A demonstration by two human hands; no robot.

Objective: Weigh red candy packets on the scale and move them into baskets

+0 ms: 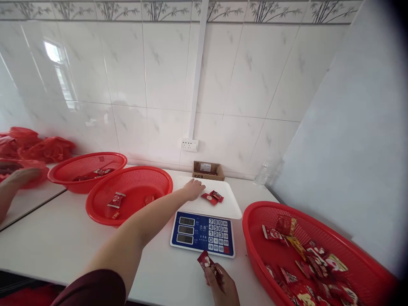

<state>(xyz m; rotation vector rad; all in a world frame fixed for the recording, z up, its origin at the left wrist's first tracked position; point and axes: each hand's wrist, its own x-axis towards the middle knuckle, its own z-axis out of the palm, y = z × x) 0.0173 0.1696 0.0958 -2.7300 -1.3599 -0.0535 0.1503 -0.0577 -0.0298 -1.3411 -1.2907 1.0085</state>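
My left hand (193,189) reaches over the white weighing tray (229,199) of the scale, its fingers just left of a few red wrapped candies (213,197). Whether anything is under its fingers is hidden. The scale's blue panel (202,233) with keys and displays faces me. In front of the scale, my right hand (222,285) is closed on red candy packets (208,264). To its right stands a large red basket (255,246) holding several red and yellow wrapped candies.
Two red baskets (129,180) (87,159) with a few candies stand left of the scale. At far left another person's hand (25,176) touches red plastic bags (47,148). A cardboard box (219,172) and a clear plastic container (263,174) are by the wall.
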